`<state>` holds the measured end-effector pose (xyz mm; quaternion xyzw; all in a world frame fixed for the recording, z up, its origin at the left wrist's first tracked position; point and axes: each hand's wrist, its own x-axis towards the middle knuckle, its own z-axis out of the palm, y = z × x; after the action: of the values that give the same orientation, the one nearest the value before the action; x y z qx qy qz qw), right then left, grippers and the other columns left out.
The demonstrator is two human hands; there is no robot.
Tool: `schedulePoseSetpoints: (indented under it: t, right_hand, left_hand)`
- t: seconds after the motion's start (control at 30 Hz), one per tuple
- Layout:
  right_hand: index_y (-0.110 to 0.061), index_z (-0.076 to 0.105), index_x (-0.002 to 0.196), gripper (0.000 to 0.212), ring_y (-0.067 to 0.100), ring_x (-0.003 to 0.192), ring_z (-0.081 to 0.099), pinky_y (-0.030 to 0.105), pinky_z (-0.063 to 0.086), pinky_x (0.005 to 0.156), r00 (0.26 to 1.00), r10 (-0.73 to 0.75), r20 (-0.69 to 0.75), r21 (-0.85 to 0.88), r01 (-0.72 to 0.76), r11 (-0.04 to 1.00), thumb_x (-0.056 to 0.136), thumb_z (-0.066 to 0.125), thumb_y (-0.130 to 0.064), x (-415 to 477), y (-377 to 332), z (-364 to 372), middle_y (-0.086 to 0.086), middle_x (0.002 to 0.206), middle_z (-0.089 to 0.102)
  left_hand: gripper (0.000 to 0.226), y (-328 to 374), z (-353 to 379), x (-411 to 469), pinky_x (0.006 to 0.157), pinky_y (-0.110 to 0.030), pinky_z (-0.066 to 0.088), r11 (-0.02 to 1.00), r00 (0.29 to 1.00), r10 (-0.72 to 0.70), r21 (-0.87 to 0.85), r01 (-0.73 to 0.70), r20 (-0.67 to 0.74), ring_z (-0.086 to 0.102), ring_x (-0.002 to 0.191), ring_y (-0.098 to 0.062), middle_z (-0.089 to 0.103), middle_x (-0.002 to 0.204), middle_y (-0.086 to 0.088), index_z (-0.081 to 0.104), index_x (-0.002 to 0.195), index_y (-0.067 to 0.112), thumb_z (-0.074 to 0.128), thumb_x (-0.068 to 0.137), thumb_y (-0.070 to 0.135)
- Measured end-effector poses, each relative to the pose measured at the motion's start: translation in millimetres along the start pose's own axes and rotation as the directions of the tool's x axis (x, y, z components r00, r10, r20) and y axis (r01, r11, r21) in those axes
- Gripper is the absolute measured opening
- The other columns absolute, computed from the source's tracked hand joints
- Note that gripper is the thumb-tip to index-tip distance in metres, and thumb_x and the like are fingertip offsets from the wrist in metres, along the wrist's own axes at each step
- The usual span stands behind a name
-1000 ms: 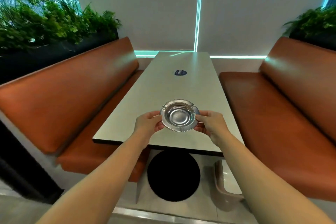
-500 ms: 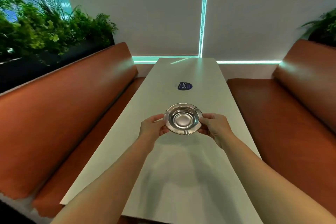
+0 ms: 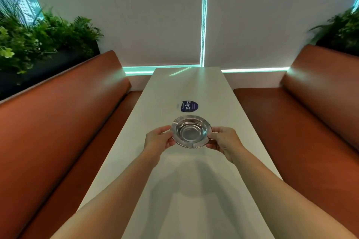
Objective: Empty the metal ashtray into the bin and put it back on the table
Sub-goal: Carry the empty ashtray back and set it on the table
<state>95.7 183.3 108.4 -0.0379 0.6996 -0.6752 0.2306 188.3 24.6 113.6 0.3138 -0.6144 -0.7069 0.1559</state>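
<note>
Ashtray [image 3: 191,131] upright, bowl up, btwn hands

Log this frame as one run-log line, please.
phase: returning ashtray | ashtray: looks empty, held over table | left hand: on rim | right hand: on rim | sticker: beyond ashtray

Ashtray [image 3: 191,131] polished, mirror-bright metal; table [image 3: 196,190] smooth, pale, semi-matt; benches [image 3: 64,122] glossy brown leather-like upholstery.

Silver ashtray [image 3: 191,131], white table [image 3: 194,190], rust-orange benches [image 3: 58,122].
</note>
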Motion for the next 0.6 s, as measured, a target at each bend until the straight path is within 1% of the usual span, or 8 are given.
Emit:
schedulePoseSetpoints:
  t: [0.03,0.1,0.2,0.37,0.47,0.53,0.6]
  right_hand:
    - [-0.006,0.062,0.096,0.017,0.017,0.061,0.060,0.019,0.052,0.044,1.000,0.010,0.002,0.003,-0.010,1.000,0.080,0.060,0.000,9,-2,3,0.009,0.074,0.064]
    - [-0.006,0.059,0.100,0.022,0.017,0.060,0.060,0.019,0.052,0.043,1.000,0.030,-0.004,0.019,-0.030,0.999,0.080,0.058,0.004,24,-4,10,0.010,0.074,0.063]
    - [-0.006,0.058,0.099,0.022,0.018,0.060,0.060,0.020,0.053,0.043,0.999,0.047,-0.028,0.039,-0.046,0.998,0.080,0.058,0.005,45,-3,20,0.011,0.074,0.063]
    - [-0.006,0.058,0.099,0.021,0.019,0.064,0.061,0.025,0.053,0.053,0.994,0.072,-0.085,0.045,-0.068,0.997,0.080,0.060,0.004,82,-1,30,0.012,0.078,0.064]
    - [-0.005,0.060,0.091,0.015,0.019,0.063,0.060,0.025,0.051,0.053,0.991,0.081,-0.110,0.066,-0.074,0.995,0.080,0.058,0.006,109,-1,37,0.012,0.076,0.063]
    - [-0.008,0.061,0.080,0.015,0.019,0.062,0.060,0.025,0.050,0.053,0.989,0.077,-0.124,0.062,-0.070,0.996,0.080,0.058,0.006,128,-2,41,0.012,0.073,0.063]
    - [-0.009,0.060,0.076,0.016,0.019,0.062,0.060,0.025,0.050,0.053,0.989,0.067,-0.129,0.059,-0.059,0.996,0.079,0.059,0.006,148,-1,45,0.012,0.073,0.063]
  left_hand:
    - [0.035,3,0,9,0.052,-0.013,0.054,1.000,1.000,0.004,-0.005,-0.004,0.010,0.060,0.071,-0.013,0.063,0.081,-0.003,0.057,0.121,0.005,0.058,0.086,0.009]
    - [0.033,6,0,26,0.048,-0.010,0.053,1.000,1.000,0.007,-0.012,-0.007,0.023,0.059,0.071,-0.013,0.062,0.080,-0.004,0.058,0.118,0.005,0.059,0.086,0.008]
    - [0.030,7,-2,50,0.049,-0.010,0.053,1.000,0.999,-0.008,-0.011,0.008,0.041,0.058,0.070,-0.013,0.061,0.078,-0.004,0.059,0.116,0.004,0.059,0.086,0.007]
    - [0.030,5,-1,93,0.051,-0.012,0.054,1.000,0.997,-0.024,-0.009,0.024,0.070,0.060,0.071,-0.014,0.065,0.083,-0.007,0.061,0.115,0.005,0.061,0.085,0.009]
    - [0.031,4,1,123,0.054,-0.014,0.055,0.999,0.997,-0.034,-0.020,0.035,0.068,0.061,0.070,-0.015,0.066,0.086,-0.009,0.062,0.115,0.004,0.061,0.084,0.008]
    - [0.031,3,3,143,0.055,-0.015,0.055,0.999,0.997,-0.039,-0.020,0.040,0.061,0.061,0.068,-0.014,0.066,0.081,-0.008,0.062,0.115,0.003,0.061,0.084,0.007]
    - [0.031,0,6,163,0.055,-0.015,0.055,0.999,0.998,-0.044,-0.020,0.045,0.053,0.059,0.065,-0.013,0.065,0.076,-0.006,0.062,0.115,0.002,0.059,0.084,0.004]
